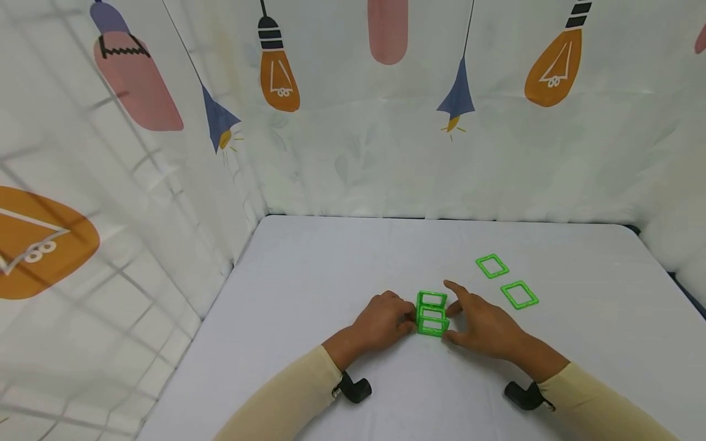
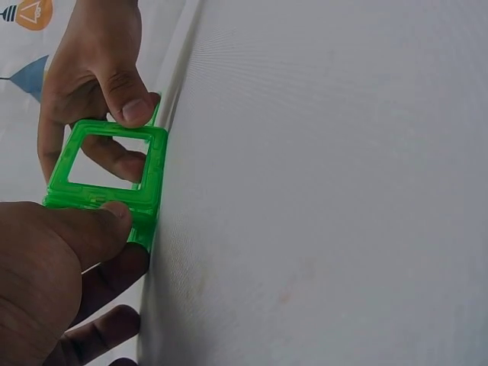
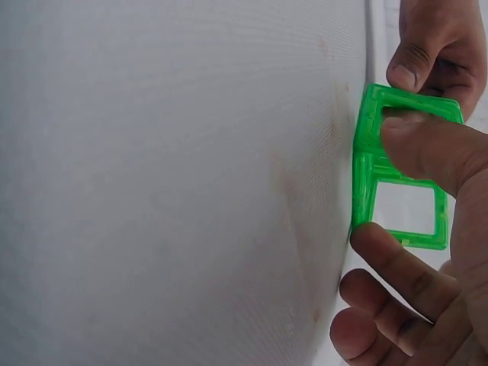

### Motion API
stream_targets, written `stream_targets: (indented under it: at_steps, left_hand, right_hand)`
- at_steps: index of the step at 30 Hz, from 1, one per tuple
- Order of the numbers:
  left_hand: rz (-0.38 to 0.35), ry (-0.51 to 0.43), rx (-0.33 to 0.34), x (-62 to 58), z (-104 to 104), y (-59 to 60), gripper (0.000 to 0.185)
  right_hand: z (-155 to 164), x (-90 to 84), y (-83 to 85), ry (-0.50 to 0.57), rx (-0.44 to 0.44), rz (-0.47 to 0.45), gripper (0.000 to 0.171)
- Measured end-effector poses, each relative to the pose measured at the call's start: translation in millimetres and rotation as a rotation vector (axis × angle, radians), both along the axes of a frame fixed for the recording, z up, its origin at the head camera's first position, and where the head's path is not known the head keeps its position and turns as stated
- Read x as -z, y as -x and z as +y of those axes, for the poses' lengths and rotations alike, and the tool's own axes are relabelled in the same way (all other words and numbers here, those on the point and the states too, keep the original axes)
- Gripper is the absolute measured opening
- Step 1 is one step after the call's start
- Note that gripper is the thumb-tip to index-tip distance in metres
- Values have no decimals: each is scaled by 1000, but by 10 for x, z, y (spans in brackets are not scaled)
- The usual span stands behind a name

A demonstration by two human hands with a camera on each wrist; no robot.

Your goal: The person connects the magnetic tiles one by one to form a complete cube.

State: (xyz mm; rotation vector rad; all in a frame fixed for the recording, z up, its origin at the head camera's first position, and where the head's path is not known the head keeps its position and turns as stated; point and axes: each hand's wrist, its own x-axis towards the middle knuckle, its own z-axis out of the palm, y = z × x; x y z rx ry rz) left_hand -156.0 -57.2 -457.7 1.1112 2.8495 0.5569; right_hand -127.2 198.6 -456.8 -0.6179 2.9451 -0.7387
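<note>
1. Holding w/ both hands: we see a small green frame structure (image 1: 432, 314) standing on the white counter (image 1: 309, 288), caught between left hand (image 1: 384, 320) and right hand (image 1: 481, 326).
2. Left fingers (image 2: 114, 221) grasp it: thumb pressed on the lower edge of the upright square tile, other fingers curled below, next to the counter.
3. Right fingers (image 3: 427, 145) grasp it too: thumb lies across the tile's top bar in right-wrist view; index finger sticks out past the structure's far side in head view; remaining fingers are curled under it, close to the counter.
4. Structure = green open-square tiles joined at edges; approx. three show in head view, exact count we can't tell. It touches the counter, directly between the two sets of fingertips.
5. In left-wrist view the right hand's thumb and a finger show through and above the tile's window, opp. the left thumb.
6. Beyond the right fingertips, well apart from them: two loose green square tiles flat on the counter, a nearer one (image 1: 520, 294) and a farther one (image 1: 492, 266), near each other, not touching.
7. Cream sleeves (image 1: 287, 398) cover both forearms; a black wrist mount (image 1: 353, 388) sits behind each hand.
8. Curtain w/ lightbulb print (image 1: 353, 122) walls in the counter past and left of the fingers.
</note>
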Motion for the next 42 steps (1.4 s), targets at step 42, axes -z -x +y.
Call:
stream_targets:
  at_steps: [42]
  left_hand:
    - [-93,-109,-105,-6,-11,-8,25]
  right_hand:
    - [-20,-2,114,-9,15,44,60]
